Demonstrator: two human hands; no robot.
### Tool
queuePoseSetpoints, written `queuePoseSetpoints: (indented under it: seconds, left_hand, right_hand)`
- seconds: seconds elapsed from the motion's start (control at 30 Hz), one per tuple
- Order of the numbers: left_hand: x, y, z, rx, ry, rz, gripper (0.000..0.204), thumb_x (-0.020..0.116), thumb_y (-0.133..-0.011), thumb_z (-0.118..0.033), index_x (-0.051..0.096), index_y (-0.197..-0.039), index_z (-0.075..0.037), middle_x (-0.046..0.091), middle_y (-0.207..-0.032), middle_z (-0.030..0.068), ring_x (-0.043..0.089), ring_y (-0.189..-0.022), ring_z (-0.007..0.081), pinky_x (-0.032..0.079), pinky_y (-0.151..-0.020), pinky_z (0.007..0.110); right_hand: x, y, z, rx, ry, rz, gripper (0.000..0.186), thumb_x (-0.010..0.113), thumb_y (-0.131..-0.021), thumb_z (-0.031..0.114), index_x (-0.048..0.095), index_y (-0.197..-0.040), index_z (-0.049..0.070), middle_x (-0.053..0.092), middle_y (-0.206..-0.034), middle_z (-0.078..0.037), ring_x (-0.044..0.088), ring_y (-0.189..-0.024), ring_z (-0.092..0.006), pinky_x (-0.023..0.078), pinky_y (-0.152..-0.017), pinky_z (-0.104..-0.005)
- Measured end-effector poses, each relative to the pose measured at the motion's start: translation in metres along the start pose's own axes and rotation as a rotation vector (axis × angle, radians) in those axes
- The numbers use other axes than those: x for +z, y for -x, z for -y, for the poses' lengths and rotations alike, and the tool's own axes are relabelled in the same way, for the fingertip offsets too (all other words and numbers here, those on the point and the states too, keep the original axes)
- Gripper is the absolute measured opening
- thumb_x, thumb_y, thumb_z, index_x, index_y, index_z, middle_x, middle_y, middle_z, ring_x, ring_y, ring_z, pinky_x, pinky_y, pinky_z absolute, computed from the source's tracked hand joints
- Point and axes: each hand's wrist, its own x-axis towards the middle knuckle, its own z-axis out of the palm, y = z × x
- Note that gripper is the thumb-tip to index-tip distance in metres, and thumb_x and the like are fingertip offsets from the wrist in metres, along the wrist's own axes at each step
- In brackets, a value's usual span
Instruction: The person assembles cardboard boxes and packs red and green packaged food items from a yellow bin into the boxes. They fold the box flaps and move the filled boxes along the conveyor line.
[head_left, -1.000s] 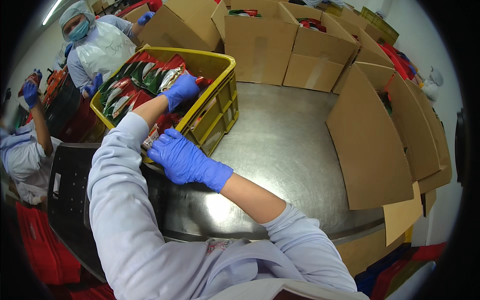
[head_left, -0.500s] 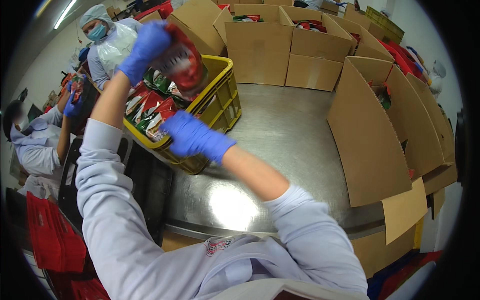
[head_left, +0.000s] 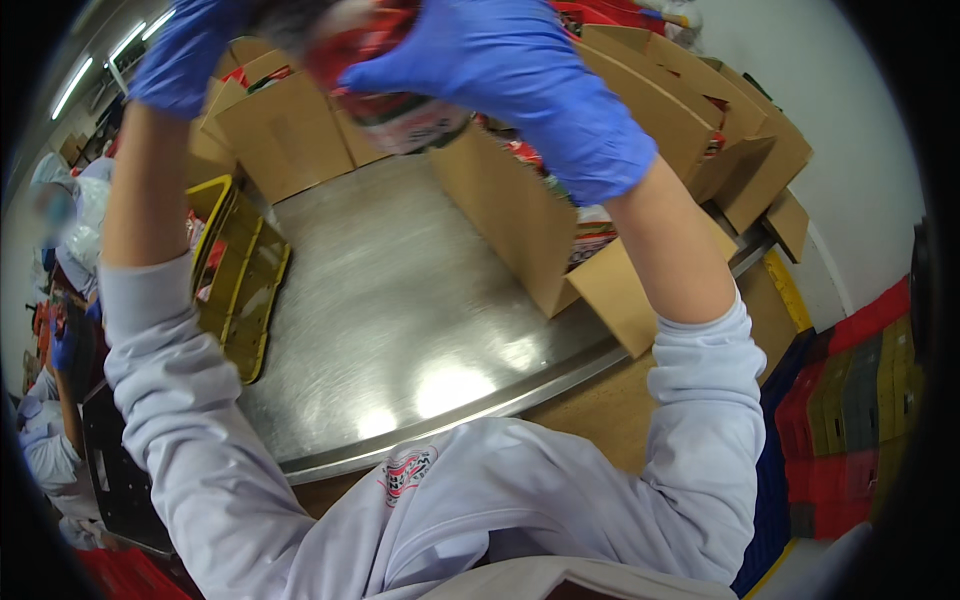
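Note:
My right hand [head_left: 530,85], in a blue glove, grips a red pouch [head_left: 412,125] at the top of the head view, with the thumb across its front. The pouch is blurred and its upper part runs out of the picture. My left hand [head_left: 190,60], also gloved, is closed at the pouch's dark far-left end; its fingertips are cut off by the upper edge. Below the right hand stands an open cardboard box [head_left: 510,215] with red and green pouches inside. The yellow crate [head_left: 262,290] with more pouches lies below and right of my left hand.
A steel table [head_left: 350,270] carries the crate and boxes. Another open carton [head_left: 285,135] stands at its far side, and more cartons [head_left: 740,120] line the right. Stacked coloured crates [head_left: 850,410] stand at far right. Two co-workers [head_left: 75,215] are at the left.
My view has turned right, so the crate appears farther left. My right hand has left the crate and risen to the pouch, which has moved from over the crate toward the boxes.

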Motion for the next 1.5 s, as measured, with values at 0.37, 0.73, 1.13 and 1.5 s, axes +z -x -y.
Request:
queuePoseSetpoints:
  seconds: [0.37, 0.73, 1.13, 1.5]
  left_hand:
    - [0.236, -0.033, -0.141, -0.038, 0.220, 0.121, 0.027, 0.057, -0.071, -0.027, 0.064, -0.089, -0.007, 0.063, -0.083, 0.0185, 0.061, -0.078, 0.0342, 0.049, -0.070, 0.038]
    - [0.117, 0.061, 0.132, -0.461, 0.039, 0.466, 0.033, 0.063, -0.076, -0.033, 0.060, -0.085, -0.001, 0.063, -0.078, 0.0139, 0.060, -0.071, 0.0196, 0.046, -0.063, 0.033]
    - [-0.098, 0.343, 0.336, -0.620, -0.289, 1.260, 0.044, 0.070, -0.067, -0.020, 0.054, -0.103, -0.002, 0.061, -0.094, 0.0178, 0.059, -0.088, 0.0291, 0.046, -0.074, 0.037]
    - [-0.010, 0.435, 0.320, -0.875, -0.053, 1.214, 0.052, 0.054, -0.075, -0.049, 0.065, -0.091, -0.001, 0.061, -0.096, 0.0208, 0.059, -0.089, 0.0367, 0.047, -0.074, 0.040]
  right_hand:
    - [0.021, 0.046, -0.265, 0.138, 0.043, -0.082, 0.121, 0.079, -0.051, 0.038, 0.002, -0.136, 0.000, 0.039, -0.123, -0.029, 0.045, -0.110, -0.0410, 0.041, -0.091, -0.0430]
    - [0.111, 0.101, -0.361, 0.341, -0.082, 1.090, 0.068, 0.056, -0.081, 0.027, 0.024, -0.136, 0.003, 0.041, -0.131, -0.018, 0.045, -0.114, -0.0261, 0.034, -0.096, -0.0339]
    - [0.026, -0.049, -0.281, 0.618, 0.052, 0.689, 0.053, 0.057, -0.083, 0.024, 0.040, -0.131, 0.010, 0.058, -0.098, -0.006, 0.054, -0.077, -0.0113, 0.043, -0.063, -0.0256]
    - [0.102, -0.036, -0.021, 0.249, -0.004, 0.858, 0.051, 0.057, -0.083, 0.008, 0.039, -0.131, 0.007, 0.045, -0.130, -0.009, 0.043, -0.117, -0.0167, 0.034, -0.098, -0.0296]
